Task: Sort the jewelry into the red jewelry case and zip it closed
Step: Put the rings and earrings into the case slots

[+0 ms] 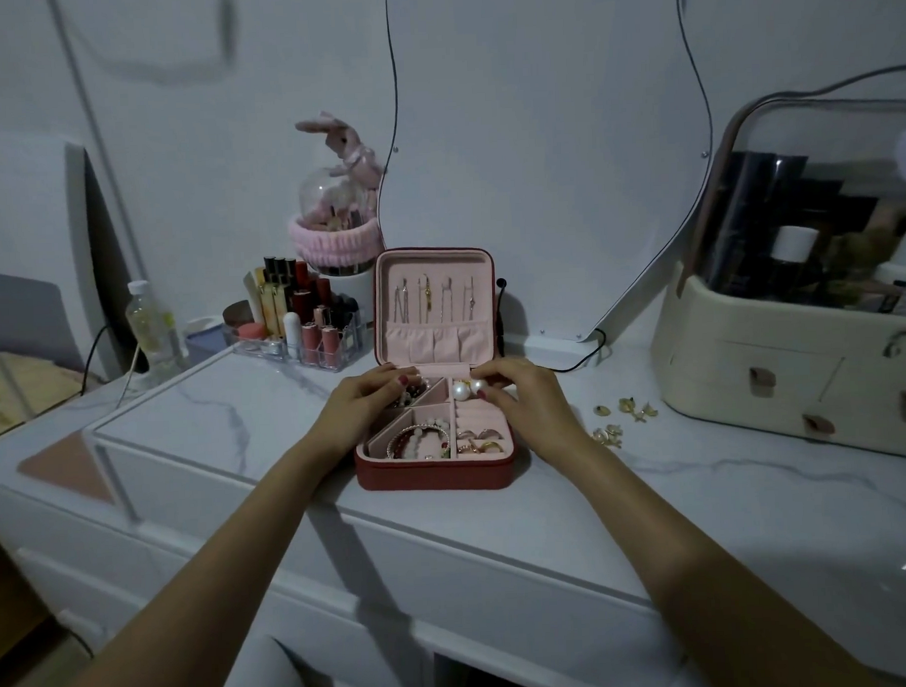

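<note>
- Both hands work at the far end of the red jewelry case (435, 472), which lies open on the marble tabletop (499, 537) with its lid (434, 303) standing upright.
- Our right hand (524, 397) pinches a pair of pearl earrings (467, 390) over the far right compartment; our left hand (363, 398) rests its curled fingers in the far left compartment, on what looks like dark beads, though in this dim light we cannot tell whether it grips them or only touches.
- Near compartments are already filled: a beaded bracelet (421, 439) on the left, rings (482, 440) in the ring rolls on the right. Thin drop earrings (434, 297) hang inside the lid.
- We judge the step in hand to be seating the pearls: lower them fully below the compartment rim, keep them off the divider, and let go only once they rest on the lining, so nothing stands proud when the lid comes down.
- Gold earrings (618, 419) lie loose on the tabletop to the right of the case, well apart from it, so sorting is not done.
- Room is good on the right between the case and the cream cosmetics box (781, 383); a reach there is unobstructed.
- Left of the lid, the lipstick organizer (296, 328) stands close, and the mirror (537, 160) rises just behind, so we should swing the lid forward rather than shift the case back.
- Its near wall sits close to the table's front edge; zipping calls for one hand to steady it.
</note>
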